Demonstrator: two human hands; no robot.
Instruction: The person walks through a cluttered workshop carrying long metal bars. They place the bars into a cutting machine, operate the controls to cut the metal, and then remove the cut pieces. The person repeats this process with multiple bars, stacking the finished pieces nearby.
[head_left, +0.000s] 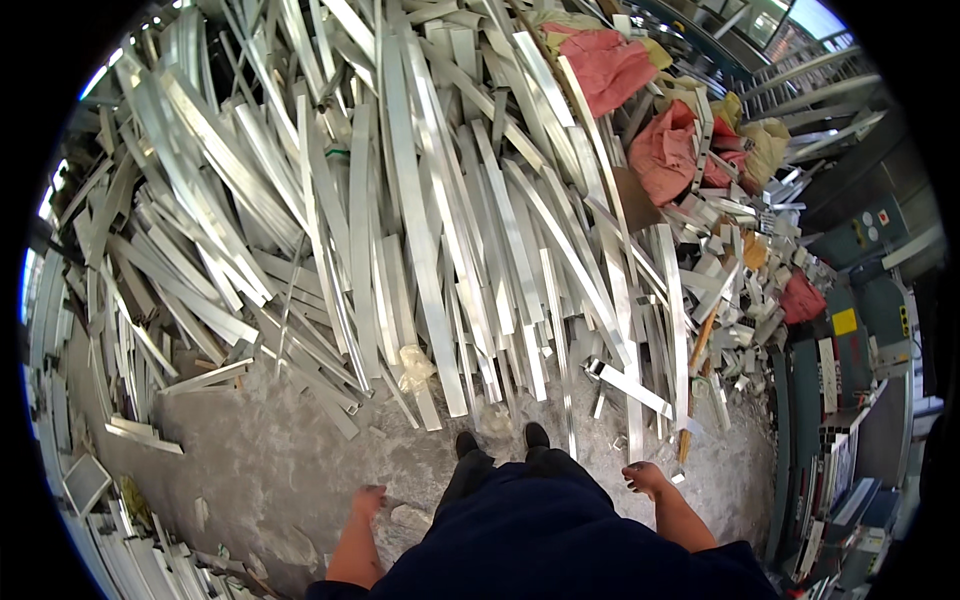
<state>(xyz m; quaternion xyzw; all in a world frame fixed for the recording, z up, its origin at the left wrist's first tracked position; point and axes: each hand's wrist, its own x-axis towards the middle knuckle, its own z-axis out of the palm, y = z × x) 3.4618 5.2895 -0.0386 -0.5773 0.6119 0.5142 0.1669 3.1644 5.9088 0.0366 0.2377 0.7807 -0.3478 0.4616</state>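
Grey floor (270, 440); metal strips (408, 200) block way; left hand (369, 499), right hand (645, 479) empty.

Bright scene; window (818, 18) glows upper right, glare streaks metal strips (425, 260), floor (280, 470) softly lit; fisheye bends edges, black surround, detail smears near rim.

Metal workshop, heaped silvery profiles (402, 180), short offcuts (765, 325), dusty grey floor (280, 435), dark green machine housing (865, 305)
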